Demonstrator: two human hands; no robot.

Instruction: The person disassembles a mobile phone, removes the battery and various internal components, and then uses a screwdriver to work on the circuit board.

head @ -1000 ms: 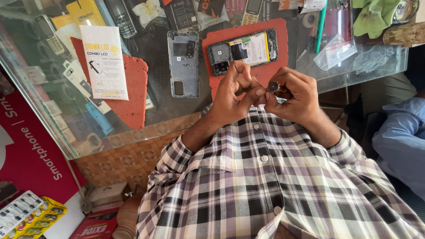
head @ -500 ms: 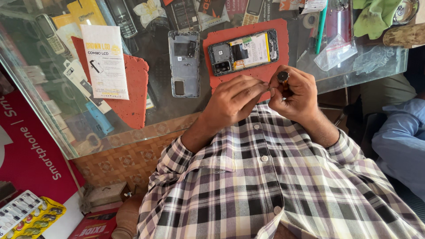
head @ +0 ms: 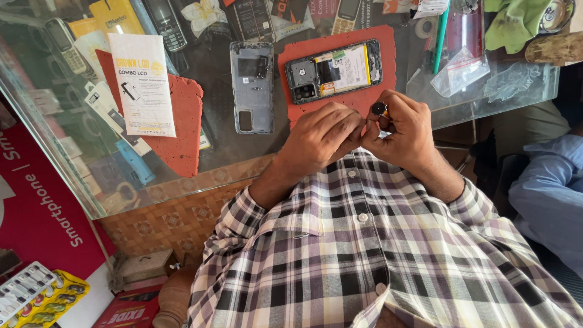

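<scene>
**Both hands close on a small tool above the counter edge**

The left hand (head: 319, 140) and the right hand (head: 404, 130) meet just in front of the chest, close to the near edge of the glass counter (head: 212, 146). The right hand has its fingers curled shut around a small tool (head: 379, 110) with a round black cap and a bit of orange under it; only this top end shows, the rest is hidden in the fist. It seems to be a small screwdriver, but I cannot tell for sure. The left hand has its fingertips (head: 358, 126) pinched together and touching the right hand just beside the tool, as for holding or fitting something very small. What is between these fingertips is not visible.

The hands are kept near the body and near the eyes, probably because the part is tiny and needs a steady grip.

Just beyond the hands an opened phone (head: 334, 70) lies flat on a red mat (head: 364, 97), its inside facing up, so the parts stay in reach and do not slide on the glass. Its grey back cover (head: 252, 85) lies to the left of the mat, apart from it and also inner side up. Further left a white packet (head: 141, 82) rests on a second red mat (head: 182, 121). At the far right a green cloth (head: 513, 24) and a clear plastic bag (head: 458, 73) are put aside, well away from the hands.
</scene>
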